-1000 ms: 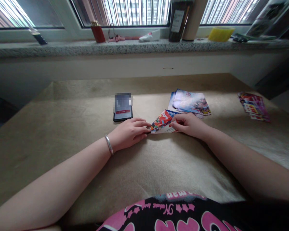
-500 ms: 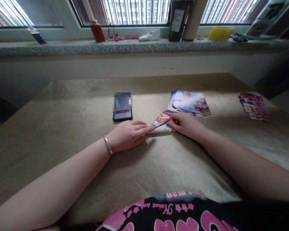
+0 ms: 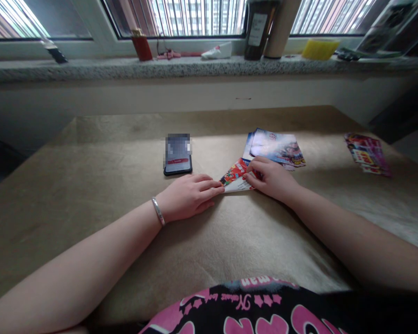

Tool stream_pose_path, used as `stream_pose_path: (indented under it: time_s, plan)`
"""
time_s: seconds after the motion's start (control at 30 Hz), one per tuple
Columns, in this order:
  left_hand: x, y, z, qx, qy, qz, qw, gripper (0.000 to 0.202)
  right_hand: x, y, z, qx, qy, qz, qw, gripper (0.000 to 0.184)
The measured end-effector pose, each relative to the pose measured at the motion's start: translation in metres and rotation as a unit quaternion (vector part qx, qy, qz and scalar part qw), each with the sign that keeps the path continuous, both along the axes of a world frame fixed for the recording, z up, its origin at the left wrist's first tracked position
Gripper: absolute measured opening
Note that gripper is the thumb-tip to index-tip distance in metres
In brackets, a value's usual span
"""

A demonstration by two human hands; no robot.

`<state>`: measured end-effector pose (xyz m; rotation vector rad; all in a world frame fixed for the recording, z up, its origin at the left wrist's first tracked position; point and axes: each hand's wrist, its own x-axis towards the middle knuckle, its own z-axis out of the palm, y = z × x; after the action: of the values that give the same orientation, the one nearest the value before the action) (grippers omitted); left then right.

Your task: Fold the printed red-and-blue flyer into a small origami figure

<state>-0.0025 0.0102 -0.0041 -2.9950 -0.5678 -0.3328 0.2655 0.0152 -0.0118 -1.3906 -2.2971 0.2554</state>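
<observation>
A folded sheet of printed paper point(image 3: 234, 172), red and colourful on one face and white with small print on the other, lies on the table between my hands. My left hand point(image 3: 191, 197), with a silver bangle at the wrist, lies flat, fingers stretched out, its fingertips resting on the paper's narrow left end. At the wider right end, my right hand point(image 3: 273, 178) pinches the paper between thumb and fingers. That hand covers part of the sheet. Just behind it lies a stack of printed leaflets point(image 3: 273, 146), mostly blue and white.
A phone point(image 3: 178, 157) lies beyond my left hand, its screen partly blurred. Pink and purple printed papers point(image 3: 367, 153) lie at the table's right. On the granite windowsill point(image 3: 195, 68) stand a red lighter point(image 3: 141, 46), a dark bottle point(image 3: 259, 32) and a yellow block point(image 3: 320, 48).
My right hand has shifted slightly, and more of the paper's red printed face shows. My left fingers remain on its left end, pressed closer together. The phone and leaflets have stayed put.
</observation>
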Motion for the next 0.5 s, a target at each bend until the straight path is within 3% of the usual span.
stream_pose_path:
  time_s: [0.23, 0.5]
  plan:
    - [0.0001, 0.0004, 0.0006, -0.002, 0.002, -0.005, 1.000, 0.036, -0.0026, 0.0074, -0.0052, -0.023, -0.046, -0.011, 0.999, 0.016]
    - [-0.0004, -0.0003, -0.0005, 0.012, -0.014, -0.002, 1.000, 0.035, -0.0020, 0.0078, -0.0003, -0.069, -0.032, -0.002, 0.997, 0.014]
